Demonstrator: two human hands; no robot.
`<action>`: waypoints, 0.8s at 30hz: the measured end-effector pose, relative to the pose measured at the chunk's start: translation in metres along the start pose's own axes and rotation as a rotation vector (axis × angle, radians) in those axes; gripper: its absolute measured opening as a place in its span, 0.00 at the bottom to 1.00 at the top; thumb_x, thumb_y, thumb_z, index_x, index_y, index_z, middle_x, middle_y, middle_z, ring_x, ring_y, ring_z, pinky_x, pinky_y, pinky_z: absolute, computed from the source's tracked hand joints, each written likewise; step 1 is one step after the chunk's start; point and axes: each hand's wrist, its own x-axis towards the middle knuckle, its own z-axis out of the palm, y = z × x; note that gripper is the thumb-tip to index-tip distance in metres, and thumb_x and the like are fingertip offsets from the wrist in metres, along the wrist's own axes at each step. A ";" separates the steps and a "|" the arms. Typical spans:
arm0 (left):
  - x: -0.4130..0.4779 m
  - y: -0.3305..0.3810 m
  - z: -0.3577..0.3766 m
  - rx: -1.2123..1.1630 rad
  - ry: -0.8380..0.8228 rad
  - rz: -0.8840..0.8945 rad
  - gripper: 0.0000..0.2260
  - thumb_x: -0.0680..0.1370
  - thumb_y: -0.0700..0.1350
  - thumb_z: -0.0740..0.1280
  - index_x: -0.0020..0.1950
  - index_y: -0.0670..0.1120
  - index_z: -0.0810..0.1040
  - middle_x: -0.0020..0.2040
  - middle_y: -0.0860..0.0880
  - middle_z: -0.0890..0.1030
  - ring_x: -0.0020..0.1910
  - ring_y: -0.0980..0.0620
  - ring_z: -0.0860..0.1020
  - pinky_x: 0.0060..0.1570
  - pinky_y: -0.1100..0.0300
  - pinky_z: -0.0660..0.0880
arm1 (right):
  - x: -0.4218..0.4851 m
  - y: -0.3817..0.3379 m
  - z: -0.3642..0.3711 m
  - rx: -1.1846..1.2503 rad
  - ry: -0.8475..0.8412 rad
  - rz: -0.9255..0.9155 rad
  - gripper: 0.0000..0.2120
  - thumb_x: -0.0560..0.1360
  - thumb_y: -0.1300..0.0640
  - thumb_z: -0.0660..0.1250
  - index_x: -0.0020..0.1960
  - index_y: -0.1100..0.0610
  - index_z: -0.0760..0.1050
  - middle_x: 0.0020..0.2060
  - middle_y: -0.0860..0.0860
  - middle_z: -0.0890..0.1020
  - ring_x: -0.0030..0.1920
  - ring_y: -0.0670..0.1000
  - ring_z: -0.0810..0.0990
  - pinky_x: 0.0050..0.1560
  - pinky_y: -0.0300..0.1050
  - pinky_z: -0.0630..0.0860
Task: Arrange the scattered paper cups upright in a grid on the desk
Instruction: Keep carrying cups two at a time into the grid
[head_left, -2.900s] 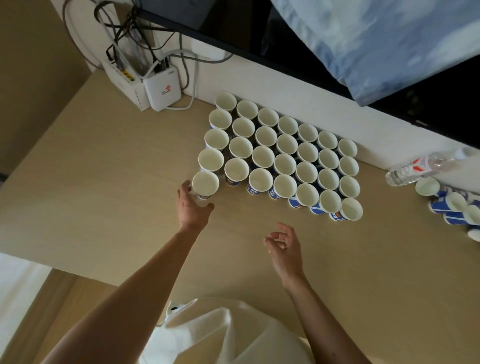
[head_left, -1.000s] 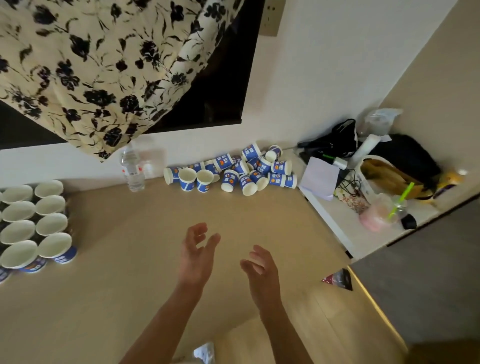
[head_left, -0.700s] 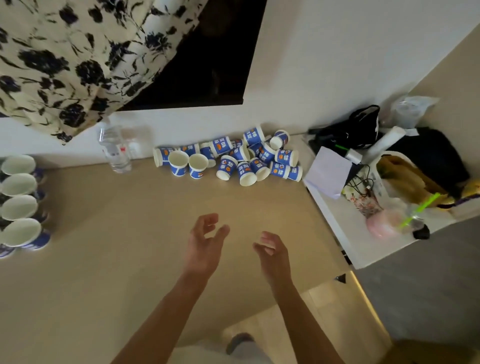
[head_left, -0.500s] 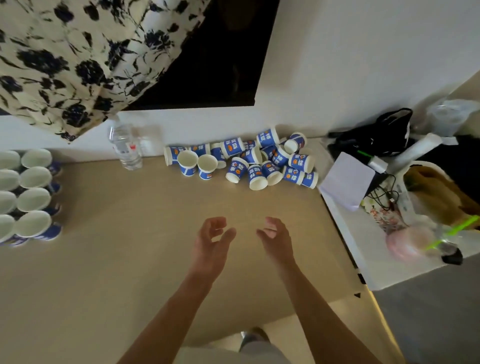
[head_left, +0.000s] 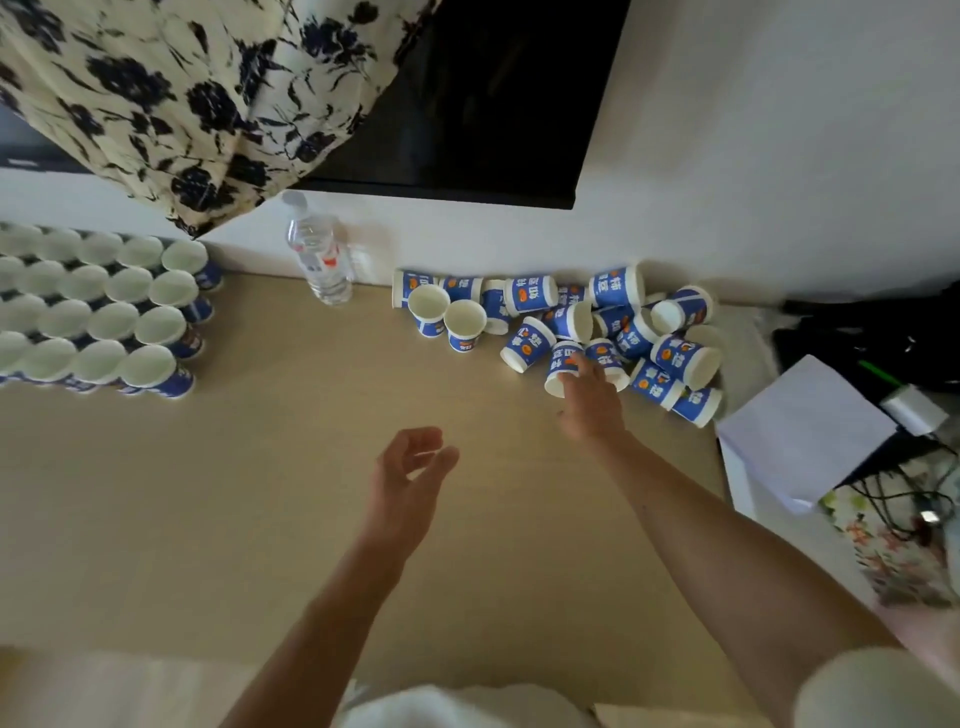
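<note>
Dozens of upright cups (head_left: 104, 312) stood gridded at the frame's left on the desk (head_left: 260, 493), a water bottle (head_left: 318, 260) beside them. At centre, the left hand (head_left: 408, 478) hovered, fingers (head_left: 426, 441) loosely curled, empty. Right of centre, the right hand (head_left: 589, 400) touched one tipped cup (head_left: 561, 361) among the scattered cups (head_left: 649, 332); whether it gripped was unclear.

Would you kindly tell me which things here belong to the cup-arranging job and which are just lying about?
Belong to the job: grid of upright cups, pile of tipped cups, two upright cups beside it, desk, right hand at the pile's near edge, left hand, empty.

Just lying about: water bottle, floral cloth, dark screen, white paper.
</note>
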 end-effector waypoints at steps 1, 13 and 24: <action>-0.002 -0.002 0.000 0.002 0.008 -0.009 0.15 0.68 0.54 0.70 0.52 0.50 0.79 0.50 0.53 0.82 0.47 0.58 0.80 0.45 0.60 0.74 | 0.002 0.001 0.001 -0.044 -0.006 -0.038 0.22 0.74 0.61 0.72 0.66 0.58 0.73 0.77 0.56 0.60 0.76 0.59 0.61 0.65 0.55 0.73; -0.011 -0.002 0.028 0.048 -0.024 -0.029 0.15 0.69 0.55 0.69 0.52 0.51 0.79 0.52 0.51 0.82 0.49 0.57 0.80 0.48 0.57 0.74 | 0.000 0.028 0.013 -0.104 0.008 -0.115 0.25 0.73 0.61 0.71 0.69 0.61 0.71 0.78 0.53 0.59 0.78 0.57 0.59 0.71 0.57 0.66; -0.002 0.001 0.051 0.449 -0.075 0.159 0.22 0.73 0.46 0.77 0.65 0.50 0.75 0.62 0.56 0.77 0.60 0.55 0.76 0.55 0.58 0.75 | -0.053 0.038 -0.038 0.699 0.085 -0.039 0.18 0.76 0.53 0.72 0.62 0.58 0.80 0.57 0.51 0.82 0.54 0.49 0.81 0.54 0.45 0.76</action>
